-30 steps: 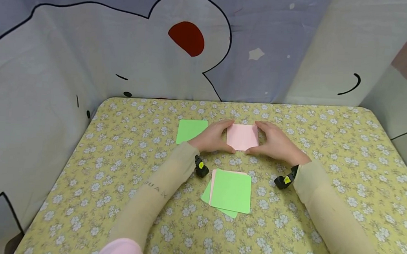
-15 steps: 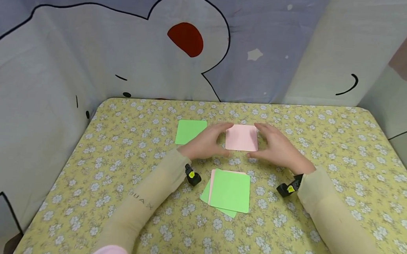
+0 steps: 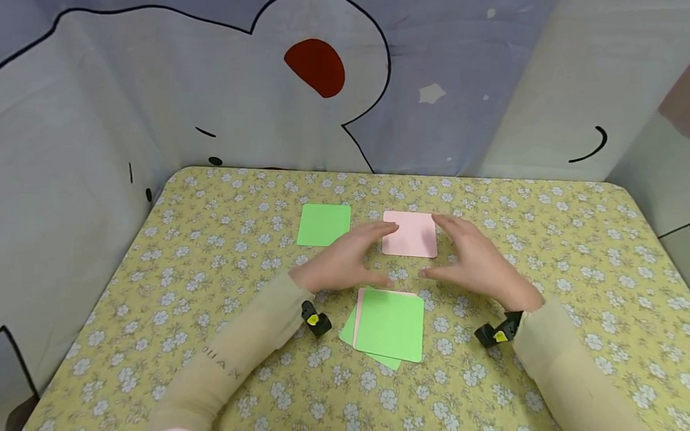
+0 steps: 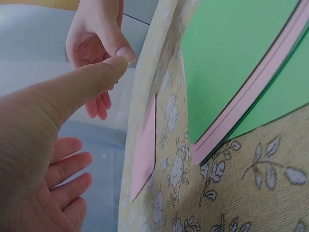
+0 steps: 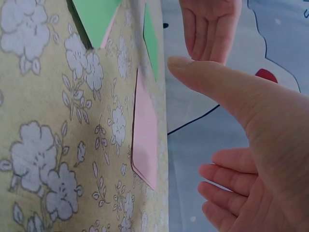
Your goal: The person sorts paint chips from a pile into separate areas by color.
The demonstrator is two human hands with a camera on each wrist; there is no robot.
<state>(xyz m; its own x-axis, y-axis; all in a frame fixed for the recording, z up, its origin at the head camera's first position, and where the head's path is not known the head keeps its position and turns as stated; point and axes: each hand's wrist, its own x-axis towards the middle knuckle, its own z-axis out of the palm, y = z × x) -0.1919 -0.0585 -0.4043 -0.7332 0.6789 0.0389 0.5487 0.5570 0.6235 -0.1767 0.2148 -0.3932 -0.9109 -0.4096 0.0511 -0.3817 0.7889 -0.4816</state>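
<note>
Both hands hover above the table, holding nothing. The left hand (image 3: 348, 256) is between a pink square card (image 3: 408, 236) and a stack of cards nearer the person, its thumb apart from the relaxed fingers. The right hand (image 3: 476, 261) mirrors it, its fingertips by the pink card's right side. In the right wrist view the pink card (image 5: 145, 137) lies flat, apart from the thumb. The stack has a green square card (image 3: 391, 325) on top, pink edges (image 4: 251, 87) under it and another green card (image 3: 385, 361) turned askew at the bottom.
A lone green square card (image 3: 323, 225) lies at the back, left of the pink one. All rest on a yellow floral tablecloth (image 3: 195, 298). A cartoon-printed curtain (image 3: 452, 63) hangs behind the table. A black wrist camera (image 3: 316, 320) sits on each wrist.
The hands have let go of the pink card's sides and drawn back toward the person, rising off it. The pink card stays in place; the stack and green card have not moved.
</note>
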